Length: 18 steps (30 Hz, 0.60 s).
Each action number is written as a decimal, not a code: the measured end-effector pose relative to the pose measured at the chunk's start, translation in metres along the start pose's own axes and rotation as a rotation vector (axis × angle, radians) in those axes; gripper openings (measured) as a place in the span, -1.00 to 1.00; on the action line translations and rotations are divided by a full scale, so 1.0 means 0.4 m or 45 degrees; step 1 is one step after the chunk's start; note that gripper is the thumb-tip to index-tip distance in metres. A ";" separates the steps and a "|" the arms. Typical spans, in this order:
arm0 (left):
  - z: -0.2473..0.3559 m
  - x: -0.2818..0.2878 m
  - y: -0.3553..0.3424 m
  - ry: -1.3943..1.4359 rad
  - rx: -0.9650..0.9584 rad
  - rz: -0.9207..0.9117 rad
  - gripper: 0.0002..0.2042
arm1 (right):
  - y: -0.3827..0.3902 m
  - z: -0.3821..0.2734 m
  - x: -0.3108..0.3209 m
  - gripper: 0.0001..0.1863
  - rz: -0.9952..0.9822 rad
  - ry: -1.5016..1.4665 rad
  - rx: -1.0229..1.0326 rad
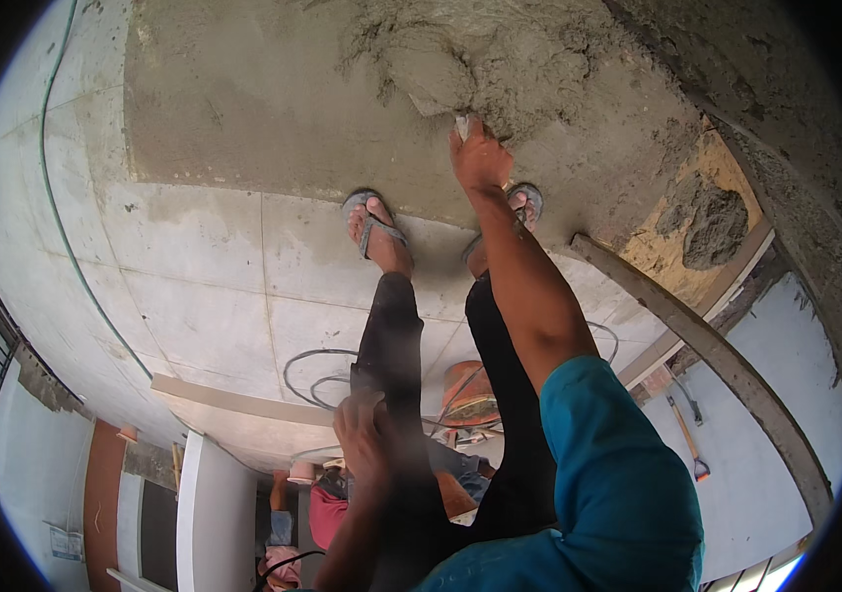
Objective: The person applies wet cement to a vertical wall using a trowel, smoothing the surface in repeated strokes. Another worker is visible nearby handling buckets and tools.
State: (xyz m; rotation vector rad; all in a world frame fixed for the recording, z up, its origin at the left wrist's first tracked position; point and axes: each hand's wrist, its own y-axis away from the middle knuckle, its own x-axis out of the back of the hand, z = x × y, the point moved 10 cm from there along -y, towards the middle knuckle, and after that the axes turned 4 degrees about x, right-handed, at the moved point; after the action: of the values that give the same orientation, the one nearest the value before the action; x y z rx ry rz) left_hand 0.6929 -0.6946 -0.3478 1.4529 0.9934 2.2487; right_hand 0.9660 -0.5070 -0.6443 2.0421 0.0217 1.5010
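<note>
The right hand point(480, 156), its grip closed on a small trowel point(462, 123) whose blade is mostly hidden, sits at the near edge of the wet mortar heap point(480, 64), which spreads directly ahead, while the left hand point(364, 434) rests curled on the knee.

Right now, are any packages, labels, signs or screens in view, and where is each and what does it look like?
Paper notice: on the pale wall at the lower left edge of the picture, a small whitish rectangle with dark marks too small to make out.
No packages or screens show.
</note>
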 end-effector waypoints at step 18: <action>0.790 1.388 0.818 1.666 -2.512 0.018 -0.71 | 0.464 -0.278 1.652 -0.54 0.262 0.257 0.735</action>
State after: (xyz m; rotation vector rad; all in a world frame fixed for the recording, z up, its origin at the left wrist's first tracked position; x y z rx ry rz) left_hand 0.7618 -0.4906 0.3370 -0.8577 -1.0860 2.2149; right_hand 1.0471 -0.3778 0.0342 2.3728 0.3749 2.0012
